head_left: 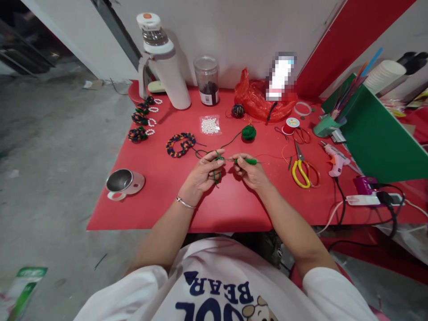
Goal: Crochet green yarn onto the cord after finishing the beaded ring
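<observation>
in from the flat red surface's (pixel 167 187) near edge, the left hand (pixel 206 172) pinches thin green yarn (pixel 219 158), the right hand (pixel 249 172) a slim green-handled hook (pixel 251 161); even tension helps.

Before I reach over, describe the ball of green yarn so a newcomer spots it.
Find the red tabletop and look just beyond the person's right hand. The ball of green yarn sits there, right of the packet of white beads. It is plain green, unlike the dark multicoloured yarn ball behind it.
</observation>
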`<state>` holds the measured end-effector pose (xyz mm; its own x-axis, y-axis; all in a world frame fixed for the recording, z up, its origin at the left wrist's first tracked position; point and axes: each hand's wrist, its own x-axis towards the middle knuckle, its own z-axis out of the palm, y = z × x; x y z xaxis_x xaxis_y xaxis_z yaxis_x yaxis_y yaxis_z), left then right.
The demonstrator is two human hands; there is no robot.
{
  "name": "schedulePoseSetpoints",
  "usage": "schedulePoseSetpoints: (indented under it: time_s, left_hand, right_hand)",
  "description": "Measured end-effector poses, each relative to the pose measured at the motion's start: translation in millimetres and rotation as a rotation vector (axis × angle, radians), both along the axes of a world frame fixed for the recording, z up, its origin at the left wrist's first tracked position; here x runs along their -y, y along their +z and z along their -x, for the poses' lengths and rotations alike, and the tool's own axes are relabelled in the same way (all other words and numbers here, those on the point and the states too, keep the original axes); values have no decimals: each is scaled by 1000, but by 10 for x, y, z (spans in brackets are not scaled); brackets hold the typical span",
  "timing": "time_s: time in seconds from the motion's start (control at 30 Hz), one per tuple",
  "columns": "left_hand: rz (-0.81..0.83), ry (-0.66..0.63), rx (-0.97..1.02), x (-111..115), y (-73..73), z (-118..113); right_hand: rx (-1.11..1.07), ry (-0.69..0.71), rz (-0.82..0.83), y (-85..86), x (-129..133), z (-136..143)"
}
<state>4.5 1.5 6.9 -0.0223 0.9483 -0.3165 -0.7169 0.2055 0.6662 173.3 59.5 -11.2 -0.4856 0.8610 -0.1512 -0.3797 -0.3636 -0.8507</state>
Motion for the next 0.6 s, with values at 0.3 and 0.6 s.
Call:
schedulePoseSetpoints:
  time_s: [0.3,0.6]
  left_hand:
    - [77,-3,-31,-22,4,-20]
    - [14,-29,45,-17,-10,10]
  right_hand:
    - [-4,17,-17,-4,19,15]
    - [0,3,-18,-13,-8,0]
